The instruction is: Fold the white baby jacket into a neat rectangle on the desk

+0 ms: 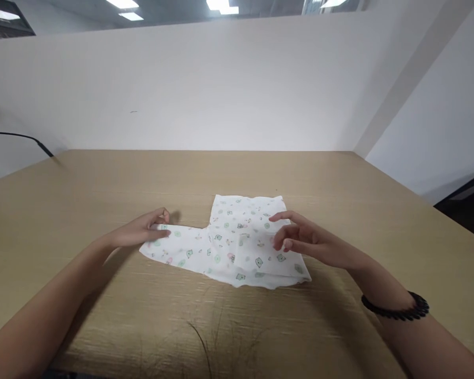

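A small white baby shirt (225, 250), printed with green and pink animal figures, lies flat on the wooden table. One sleeve (185, 247) stretches out to the left, and a folded layer of cloth lies across the body on the right side. My left hand (142, 229) pinches the sleeve's end, thumb on top and the other fingers curled at its upper edge. Over the right part of the shirt, my right hand (304, 239) has its fingers apart and slightly bent; whether the fingertips touch the cloth I cannot tell.
The table (142, 316) reaches back to a white partition (205, 89). A black cable (19, 135) comes in at the left, and a dark object (468, 202) stands at the right edge. Loose strands of hair (201, 342) hang into view at the bottom.
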### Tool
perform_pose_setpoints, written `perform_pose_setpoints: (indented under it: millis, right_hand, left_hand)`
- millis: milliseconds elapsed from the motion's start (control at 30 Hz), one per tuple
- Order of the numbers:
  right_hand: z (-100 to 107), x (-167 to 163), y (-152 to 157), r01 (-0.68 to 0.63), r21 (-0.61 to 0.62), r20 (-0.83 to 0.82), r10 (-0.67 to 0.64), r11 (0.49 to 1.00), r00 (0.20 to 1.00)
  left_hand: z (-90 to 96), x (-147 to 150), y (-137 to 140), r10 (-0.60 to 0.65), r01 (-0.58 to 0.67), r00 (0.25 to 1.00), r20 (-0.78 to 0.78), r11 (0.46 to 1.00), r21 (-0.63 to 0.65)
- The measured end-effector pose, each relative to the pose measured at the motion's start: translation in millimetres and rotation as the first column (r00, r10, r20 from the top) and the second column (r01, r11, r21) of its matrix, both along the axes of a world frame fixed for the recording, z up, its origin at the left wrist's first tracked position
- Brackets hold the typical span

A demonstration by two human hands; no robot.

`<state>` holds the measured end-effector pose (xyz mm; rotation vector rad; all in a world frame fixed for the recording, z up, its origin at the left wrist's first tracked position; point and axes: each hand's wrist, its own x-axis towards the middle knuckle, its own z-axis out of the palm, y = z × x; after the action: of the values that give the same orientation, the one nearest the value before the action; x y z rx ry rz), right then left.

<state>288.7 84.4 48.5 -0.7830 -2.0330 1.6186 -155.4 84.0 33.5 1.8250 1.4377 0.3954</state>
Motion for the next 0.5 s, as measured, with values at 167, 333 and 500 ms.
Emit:
perform_pose_setpoints:
  millis: [167, 333, 500]
  right_hand:
    - [-11, -1, 4, -0.003, 0.121, 0.344, -0.039, 0.993, 0.938]
    - [-11, -8, -1, -0.038, 0.143, 0.381, -0.019, 0.989, 0.924]
    - [-9, -5, -6, 0.048, 0.17, 0.361, -0.108, 0.984, 0.926]
  left_hand:
    - [12.5, -1, -6, 0.263, -0.212, 0.907, 0.329, 0.96, -0.185]
    - [41.5, 53, -5, 0.329, -0.206, 0.687, 0.647, 0.943, -0.261]
    - [59.3, 120, -9, -0.104, 0.318, 0.652, 0.751, 0.937, -0.147]
